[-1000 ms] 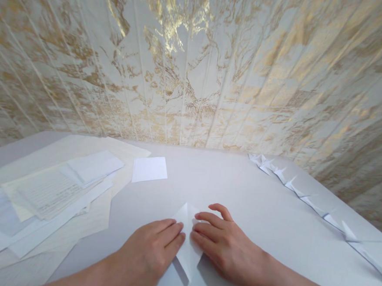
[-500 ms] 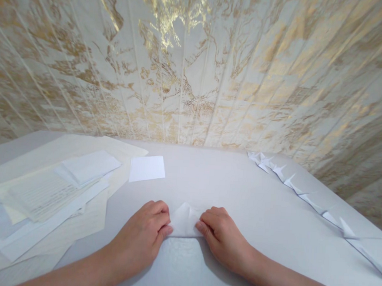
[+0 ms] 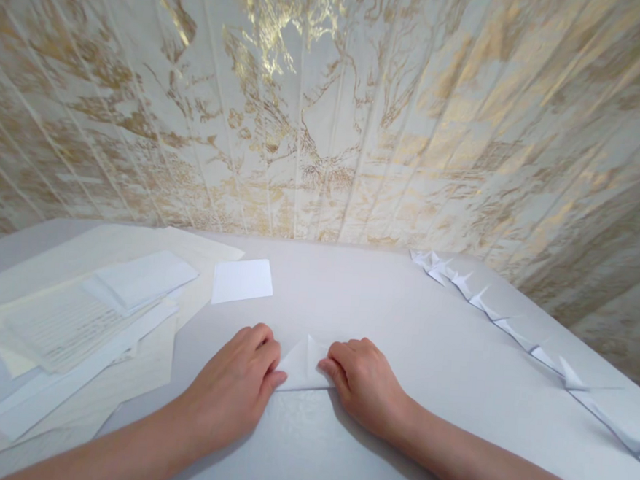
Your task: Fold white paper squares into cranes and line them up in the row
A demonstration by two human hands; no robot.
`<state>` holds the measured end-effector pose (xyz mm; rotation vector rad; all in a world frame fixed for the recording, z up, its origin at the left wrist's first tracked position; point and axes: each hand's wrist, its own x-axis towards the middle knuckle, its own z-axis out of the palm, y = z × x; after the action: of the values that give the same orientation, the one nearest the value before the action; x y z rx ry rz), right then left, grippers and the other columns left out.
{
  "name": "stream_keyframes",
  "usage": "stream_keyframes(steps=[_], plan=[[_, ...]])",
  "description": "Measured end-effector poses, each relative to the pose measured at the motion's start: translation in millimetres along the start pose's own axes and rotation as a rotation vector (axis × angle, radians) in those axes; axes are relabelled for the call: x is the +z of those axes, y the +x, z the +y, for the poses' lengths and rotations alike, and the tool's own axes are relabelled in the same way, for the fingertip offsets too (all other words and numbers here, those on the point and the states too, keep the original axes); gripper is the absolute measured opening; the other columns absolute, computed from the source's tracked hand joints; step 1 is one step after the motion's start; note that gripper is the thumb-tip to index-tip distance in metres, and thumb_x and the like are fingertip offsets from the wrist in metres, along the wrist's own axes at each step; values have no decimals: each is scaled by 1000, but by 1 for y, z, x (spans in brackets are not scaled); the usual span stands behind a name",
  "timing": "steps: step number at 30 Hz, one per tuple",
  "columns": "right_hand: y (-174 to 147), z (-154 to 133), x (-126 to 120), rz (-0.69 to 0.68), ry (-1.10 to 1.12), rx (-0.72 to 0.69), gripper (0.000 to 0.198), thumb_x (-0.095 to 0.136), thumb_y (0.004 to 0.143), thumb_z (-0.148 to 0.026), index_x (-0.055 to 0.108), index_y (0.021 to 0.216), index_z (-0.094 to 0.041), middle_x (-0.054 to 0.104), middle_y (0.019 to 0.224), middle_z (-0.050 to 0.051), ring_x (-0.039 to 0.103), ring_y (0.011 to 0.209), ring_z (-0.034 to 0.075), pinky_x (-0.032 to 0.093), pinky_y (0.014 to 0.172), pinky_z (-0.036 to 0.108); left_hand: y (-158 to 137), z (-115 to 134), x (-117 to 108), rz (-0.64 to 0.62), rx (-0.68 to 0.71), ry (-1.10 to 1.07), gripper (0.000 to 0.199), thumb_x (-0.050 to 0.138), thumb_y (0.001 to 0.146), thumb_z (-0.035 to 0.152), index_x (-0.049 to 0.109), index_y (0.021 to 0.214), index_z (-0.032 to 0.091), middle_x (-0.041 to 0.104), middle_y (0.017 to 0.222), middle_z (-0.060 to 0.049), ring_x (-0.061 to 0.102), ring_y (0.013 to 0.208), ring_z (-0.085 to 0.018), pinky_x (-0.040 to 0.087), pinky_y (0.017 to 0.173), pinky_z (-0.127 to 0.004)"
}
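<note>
A folded sheet of white paper lies low over the table in front of me, with a pointed peak at its top and a straight lower edge. My left hand pinches its left end, thumb along the near edge. At the right end, my right hand grips the paper between thumb and curled fingers. Both hands rest close to the white tabletop, and the fingers hide the paper's two side corners.
Sheets of paper, some with writing, are spread over the left side. A white paper square lies beyond my left hand. Several folded paper shapes with points line the right edge. A gold-patterned curtain hangs behind the table.
My right hand has shifted slightly left along the paper, bringing the hands a little closer. The paper's lower edge now tilts up slightly at the right. The view has turned a little.
</note>
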<state>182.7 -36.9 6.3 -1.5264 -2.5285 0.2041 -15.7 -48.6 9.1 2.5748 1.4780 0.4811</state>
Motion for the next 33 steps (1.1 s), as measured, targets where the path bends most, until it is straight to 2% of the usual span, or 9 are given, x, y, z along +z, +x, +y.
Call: stream_keyframes(steps=[3, 6, 9, 12, 16, 23, 33], plan=[[0, 1, 1, 12, 5, -3, 24, 42, 88, -23, 58, 72, -16, 62, 68, 3, 56, 66, 15, 31, 64, 25, -4, 3, 1, 93, 97, 82, 16, 42, 82, 14, 56, 89, 15, 55, 99, -9, 52, 87, -22, 46, 75, -40], [0, 2, 2, 22, 6, -13, 23, 43, 88, -23, 57, 72, -16, 62, 67, 2, 56, 66, 15, 31, 64, 25, -10, 12, 3, 147, 306, 119, 23, 39, 84, 14, 57, 99, 16, 56, 114, -11, 50, 103, -24, 42, 88, -43], [0, 3, 3, 32, 4, -21, 25, 42, 88, -25, 57, 71, -16, 62, 65, 2, 56, 65, 15, 31, 63, 25, -14, 20, 1, -18, 420, 142, 40, 48, 83, 35, 51, 115, 12, 50, 127, -15, 42, 118, -29, 40, 94, -43], [1, 2, 2, 37, 7, -20, 26, 43, 88, -27, 58, 70, -16, 61, 63, 2, 56, 63, 14, 32, 62, 24, -14, 24, -1, -158, 374, 119, 61, 45, 80, 52, 47, 123, 9, 44, 131, -19, 39, 122, -31, 39, 97, -45], [2, 1, 1, 34, 3, -6, 23, 47, 86, -28, 57, 69, -16, 61, 62, 1, 55, 62, 14, 33, 61, 24, -12, 23, -1, -260, 314, 77, 71, 42, 77, 59, 42, 127, 8, 38, 135, -20, 35, 125, -31, 36, 99, -46], [1, 3, 1, 25, -19, -15, 24, 43, 87, -28, 57, 71, -16, 62, 64, 2, 56, 63, 14, 33, 61, 24, -13, 20, 3, -233, 298, 28, 70, 47, 76, 57, 38, 130, 13, 36, 137, -17, 33, 126, -31, 34, 101, -46], [6, 0, -2, -14, -71, 16, 25, 42, 87, -27, 59, 72, -16, 65, 67, 5, 60, 65, 16, 32, 59, 26, -12, 22, 0, -273, 265, 25, 72, 46, 76, 58, 38, 131, 12, 34, 138, -17, 30, 127, -31, 33, 102, -46]])
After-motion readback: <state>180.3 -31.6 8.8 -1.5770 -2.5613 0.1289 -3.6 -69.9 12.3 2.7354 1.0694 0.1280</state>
